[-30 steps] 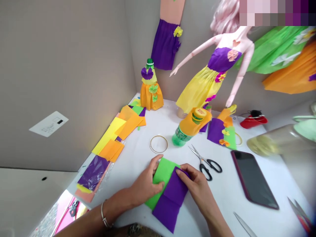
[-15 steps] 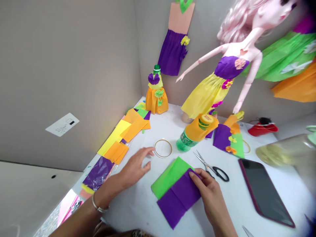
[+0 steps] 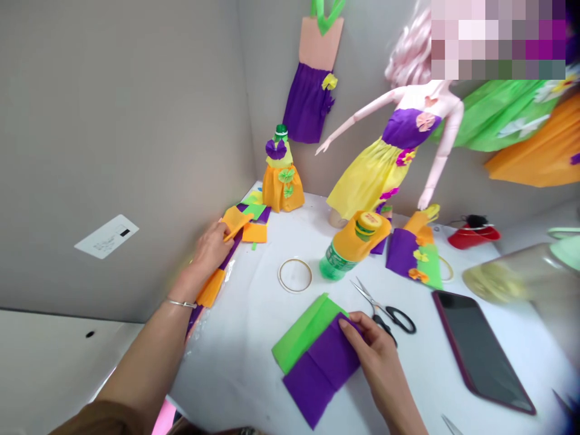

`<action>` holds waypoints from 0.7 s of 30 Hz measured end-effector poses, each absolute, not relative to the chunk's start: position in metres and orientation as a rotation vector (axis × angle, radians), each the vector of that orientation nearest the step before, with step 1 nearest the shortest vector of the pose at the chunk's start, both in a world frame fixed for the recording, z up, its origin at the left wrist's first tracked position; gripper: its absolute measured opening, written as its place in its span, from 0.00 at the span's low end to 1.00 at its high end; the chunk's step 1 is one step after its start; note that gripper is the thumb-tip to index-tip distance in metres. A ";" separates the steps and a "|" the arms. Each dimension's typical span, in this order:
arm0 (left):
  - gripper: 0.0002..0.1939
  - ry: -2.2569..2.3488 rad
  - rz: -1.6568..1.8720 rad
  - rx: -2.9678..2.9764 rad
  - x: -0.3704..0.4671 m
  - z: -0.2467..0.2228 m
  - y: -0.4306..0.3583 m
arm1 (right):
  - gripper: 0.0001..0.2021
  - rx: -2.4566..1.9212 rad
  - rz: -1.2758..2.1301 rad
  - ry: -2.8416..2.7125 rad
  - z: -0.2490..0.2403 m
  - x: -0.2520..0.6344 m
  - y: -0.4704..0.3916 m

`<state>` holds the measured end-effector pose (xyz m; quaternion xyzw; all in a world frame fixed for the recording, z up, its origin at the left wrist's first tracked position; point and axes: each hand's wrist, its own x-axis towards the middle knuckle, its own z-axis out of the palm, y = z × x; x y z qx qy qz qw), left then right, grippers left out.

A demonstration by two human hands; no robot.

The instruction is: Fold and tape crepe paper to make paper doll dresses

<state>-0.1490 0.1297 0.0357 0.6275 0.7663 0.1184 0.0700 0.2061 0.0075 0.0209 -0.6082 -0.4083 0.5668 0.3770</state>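
Note:
My right hand point(image 3: 374, 350) pinches the upper right corner of a folded purple crepe paper piece point(image 3: 324, 365). Under and beside it lies a green crepe paper piece point(image 3: 308, 332). At the left edge of the table, my left hand point(image 3: 212, 248) reaches into the pile of coloured paper, its fingers closed on an orange crepe paper piece point(image 3: 236, 222). More orange paper point(image 3: 211, 290) shows below that wrist; the hand and forearm hide part of the pile. A thin bangle ring point(image 3: 295, 275) lies flat between my two hands.
Open scissors point(image 3: 380, 308) and a phone point(image 3: 484, 350) lie to the right. A bottle wrapped in orange paper point(image 3: 348, 248) stands mid-table. Behind are a small dressed bottle point(image 3: 283, 181), a doll in a yellow skirt point(image 3: 371, 175), a red container point(image 3: 473, 234) and a clear jar point(image 3: 512, 275).
My left hand has moved left and away from near the ring to the paper pile, and has closed on orange paper. My right hand keeps its pinch on the purple paper.

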 end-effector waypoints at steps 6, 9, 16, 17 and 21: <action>0.20 2.165 0.302 1.920 -0.160 0.064 0.144 | 0.17 -1.537 1.456 -1.069 0.022 0.206 0.009; 0.17 2.098 0.375 1.981 -0.138 0.072 0.165 | 0.18 -1.543 1.449 -1.063 0.023 0.206 0.009; 0.16 1.978 0.468 1.938 -0.081 0.045 0.230 | 0.18 -1.538 1.422 -1.072 0.023 0.206 0.010; 0.17 1.968 0.498 1.901 -0.079 0.040 0.237 | 0.18 -1.533 1.417 -1.073 0.021 0.207 0.010; 0.18 1.906 0.671 1.702 -0.088 0.037 0.254 | 0.17 -1.513 1.408 -1.081 0.015 0.211 0.009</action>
